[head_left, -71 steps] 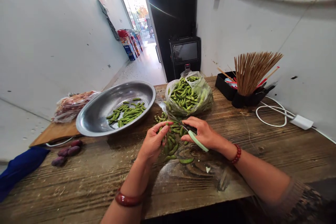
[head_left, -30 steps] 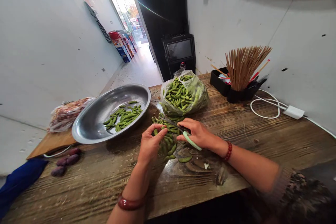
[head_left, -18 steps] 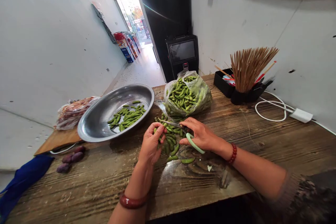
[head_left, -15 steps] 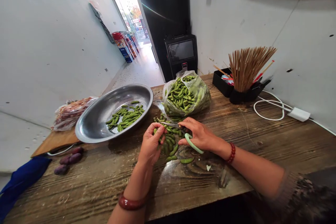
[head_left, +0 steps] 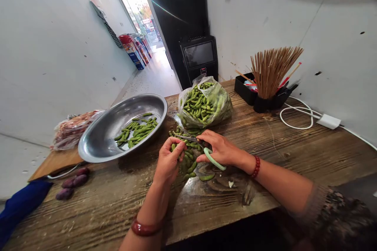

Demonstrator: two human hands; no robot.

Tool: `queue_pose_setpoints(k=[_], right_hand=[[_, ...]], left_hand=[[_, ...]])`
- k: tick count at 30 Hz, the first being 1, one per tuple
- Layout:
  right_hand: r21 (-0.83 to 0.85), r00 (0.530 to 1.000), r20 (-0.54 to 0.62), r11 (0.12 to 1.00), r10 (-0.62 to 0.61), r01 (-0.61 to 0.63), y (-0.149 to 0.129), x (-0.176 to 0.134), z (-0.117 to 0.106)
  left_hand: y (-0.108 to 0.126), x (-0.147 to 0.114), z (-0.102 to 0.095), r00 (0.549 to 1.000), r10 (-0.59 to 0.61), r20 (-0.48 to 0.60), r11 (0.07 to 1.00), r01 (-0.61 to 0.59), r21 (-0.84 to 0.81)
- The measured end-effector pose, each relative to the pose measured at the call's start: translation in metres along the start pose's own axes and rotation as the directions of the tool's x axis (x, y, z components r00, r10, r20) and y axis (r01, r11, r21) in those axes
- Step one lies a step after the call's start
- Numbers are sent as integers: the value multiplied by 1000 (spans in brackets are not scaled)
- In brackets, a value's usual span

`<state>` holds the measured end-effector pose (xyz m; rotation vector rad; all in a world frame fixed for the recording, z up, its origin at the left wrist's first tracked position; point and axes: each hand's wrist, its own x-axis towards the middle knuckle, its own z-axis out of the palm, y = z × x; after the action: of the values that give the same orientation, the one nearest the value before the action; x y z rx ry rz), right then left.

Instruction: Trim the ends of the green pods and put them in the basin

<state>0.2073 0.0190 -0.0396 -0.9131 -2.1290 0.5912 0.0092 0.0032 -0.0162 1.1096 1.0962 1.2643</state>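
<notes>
My right hand (head_left: 219, 149) is closed round a pair of scissors (head_left: 212, 159) with pale green handles, the blades pointing left. Just left of the tips, my left hand (head_left: 171, 159) pinches a green soybean pod (head_left: 173, 147), mostly hidden by the fingers. Beneath and between both hands lies a loose heap of pods (head_left: 188, 161) on the wooden table. Behind them stands an open plastic bag (head_left: 221, 104) full of pods. A wide metal basin (head_left: 97, 135) at the left holds more pods on its bottom.
Several purple tubers (head_left: 80, 180) lie left of my left arm, near a blue cloth (head_left: 26, 202). A wrapped reddish bundle (head_left: 72, 129) rests on a wooden board (head_left: 53, 164). To the right are a black holder with thin sticks (head_left: 269, 76) and a white cable (head_left: 297, 127).
The whole view has shifted slightly, so the table things appear a little further left. Both hands keep nearly the same pose, scissor blades still beside the left fingers.
</notes>
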Motion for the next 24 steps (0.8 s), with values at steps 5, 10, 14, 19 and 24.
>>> queue_pose_setpoints(k=[5,10,14,19,24], right_hand=[[-2,1000,4,1000,-17,17,5,0,3],[-4,1000,-3,1000,-14,14,3,1,1],[2,1000,1,1000,-18,18,0,1,-1],[10,1000,-1,1000,-26,26,2,1,0],[37,996,-70,998,46,-44,7,3,-1]], left_hand=[[0,0,1,1000,9,-7,1000,-9,8],[0,0,-1,1000,-5,-7,1000,5,-13],[2,1,-2,999,-16,-28,999,15,-50],[5,4,-4,997,-55,-49,992,49,-115],[8,9,-12,995,-101,-6,963,96,-252]])
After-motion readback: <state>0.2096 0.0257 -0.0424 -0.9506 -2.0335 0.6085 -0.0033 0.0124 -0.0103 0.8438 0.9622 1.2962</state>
